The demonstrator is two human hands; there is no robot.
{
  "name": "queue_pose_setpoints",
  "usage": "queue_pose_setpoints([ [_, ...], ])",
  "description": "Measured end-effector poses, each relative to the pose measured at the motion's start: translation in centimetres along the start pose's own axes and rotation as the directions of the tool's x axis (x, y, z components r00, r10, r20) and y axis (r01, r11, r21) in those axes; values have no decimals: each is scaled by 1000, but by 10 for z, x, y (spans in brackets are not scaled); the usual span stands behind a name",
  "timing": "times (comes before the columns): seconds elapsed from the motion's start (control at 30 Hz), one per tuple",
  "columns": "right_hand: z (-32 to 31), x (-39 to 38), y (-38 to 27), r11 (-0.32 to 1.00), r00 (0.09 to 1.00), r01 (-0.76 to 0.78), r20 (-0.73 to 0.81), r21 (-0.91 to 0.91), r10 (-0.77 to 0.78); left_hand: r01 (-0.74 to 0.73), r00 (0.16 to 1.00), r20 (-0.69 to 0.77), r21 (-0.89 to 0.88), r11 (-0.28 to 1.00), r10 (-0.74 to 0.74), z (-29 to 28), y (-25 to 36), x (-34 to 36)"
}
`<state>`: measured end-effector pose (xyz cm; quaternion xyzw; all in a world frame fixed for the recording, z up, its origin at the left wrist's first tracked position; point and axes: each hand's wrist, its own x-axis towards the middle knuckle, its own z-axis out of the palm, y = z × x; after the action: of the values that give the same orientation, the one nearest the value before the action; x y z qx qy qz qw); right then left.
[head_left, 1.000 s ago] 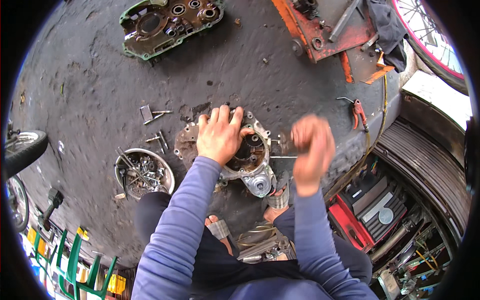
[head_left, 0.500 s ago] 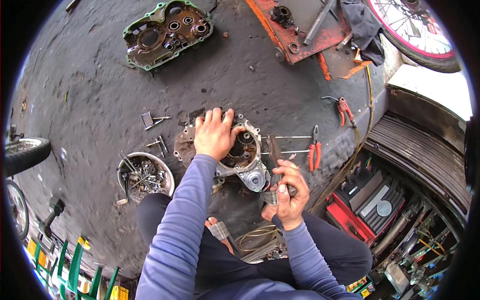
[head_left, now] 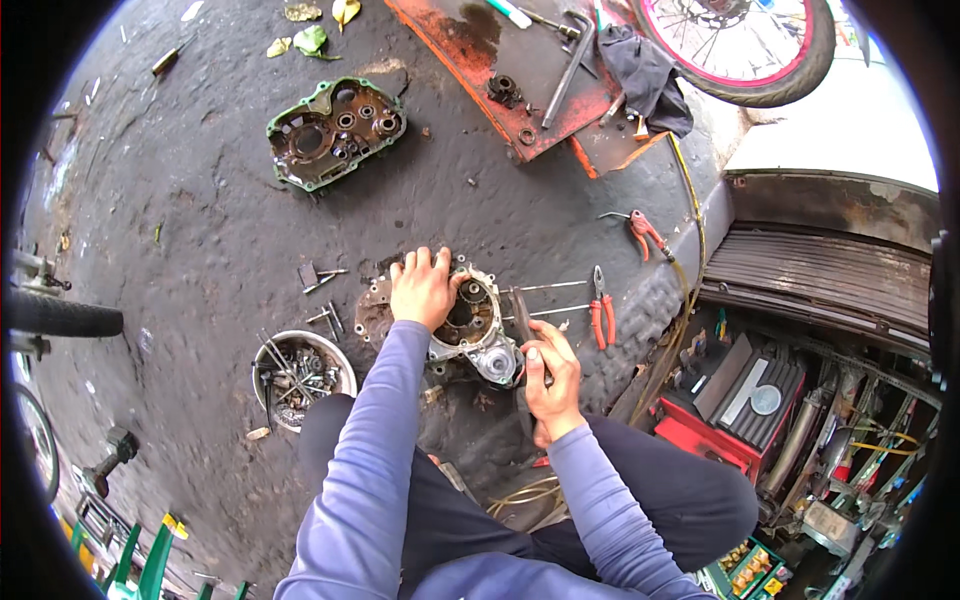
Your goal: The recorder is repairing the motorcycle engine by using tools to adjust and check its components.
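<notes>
A grey metal engine crankcase half (head_left: 491, 352) lies on the dark ground in front of me, its round opening facing up. My left hand (head_left: 424, 294) grips it from above. The fingers reach over its far edge and the thumb rests by the opening. Just right of the case, my right hand (head_left: 556, 372) is wrapped around a dark tool that looks like a hammer (head_left: 519, 312). Its long worn head stands close beside the case; whether they touch, I cannot tell. Most of the handle is hidden by my fingers. Two thin rods (head_left: 550, 287) stick out rightward past the tool.
A metal bowl (head_left: 350, 372) of bolts stands left of my knee, with small loose parts (head_left: 318, 277) above it. Red-handled pliers (head_left: 602, 318) and a red air gun (head_left: 646, 236) lie rightward. Beyond are another case half (head_left: 330, 185), a red metal plate (head_left: 470, 60) and a toolbox (head_left: 735, 400).
The view has shifted, bringing leaves and more of the red plate in at the top. My left hand keeps its place on the case; the handle's round end shows less beside my right fingers.
</notes>
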<state>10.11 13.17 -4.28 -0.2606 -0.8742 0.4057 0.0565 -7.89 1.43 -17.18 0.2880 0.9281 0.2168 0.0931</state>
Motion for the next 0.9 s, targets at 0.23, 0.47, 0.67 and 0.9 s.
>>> queue_pose_setpoints([
  [0.23, -42, 50, -6, 690, 658, 701, 538, -181, -527, -5, 1000, -19, 31, 1000, 5, -4, -1, -1],
  [0.47, -30, 102, 15, 555, 98, 741, 756, 379, -647, -92, 927, -361, 40, 995, 100, -18, 23, -23],
  [0.67, -8, 101, 20, 546, 94, 562, 608, 622, -789, -15, 998, -54, -536, 844, -17, -27, 84, -141],
  [0.9, -10, 124, -51, 888, 392, 156, 798, 433, -457, 267, 742, -10, -913, 310, -670, -48, 186, -131],
])
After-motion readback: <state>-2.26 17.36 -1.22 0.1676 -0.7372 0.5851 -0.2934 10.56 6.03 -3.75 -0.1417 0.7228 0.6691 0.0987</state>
